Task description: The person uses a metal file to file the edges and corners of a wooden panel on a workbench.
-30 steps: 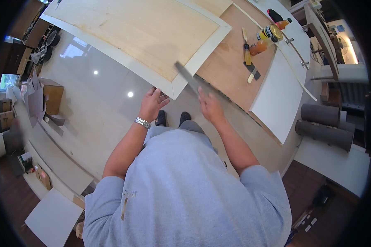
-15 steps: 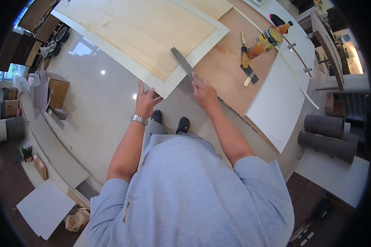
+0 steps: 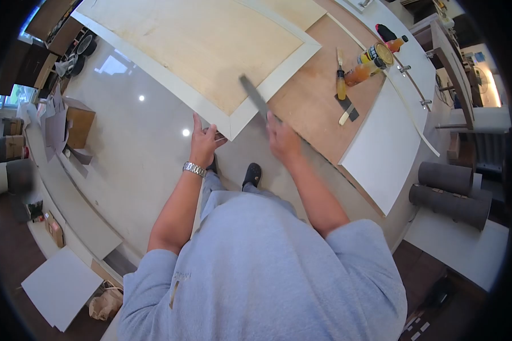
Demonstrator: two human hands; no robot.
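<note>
A pale wooden panel with a white frame lies with one corner pointing toward me. At that corner, my left hand grips the frame's edge, with some fingers hidden beneath it. My right hand is closed around the near end of a long grey flat file. The file slants across the white border just right of the corner, its far end over the wooden middle. Motion blurs the file and right hand slightly, and I cannot tell whether the file touches the frame.
Right of the panel, a brown board carries a yellow-handled chisel, a dark scraper, an orange bottle and a can. A thin strip curves over the white board. Cardboard stands at left.
My right hand has drawn the file slightly down and toward me along the frame. My left hand stays at the corner. The whole view has shifted a little.
</note>
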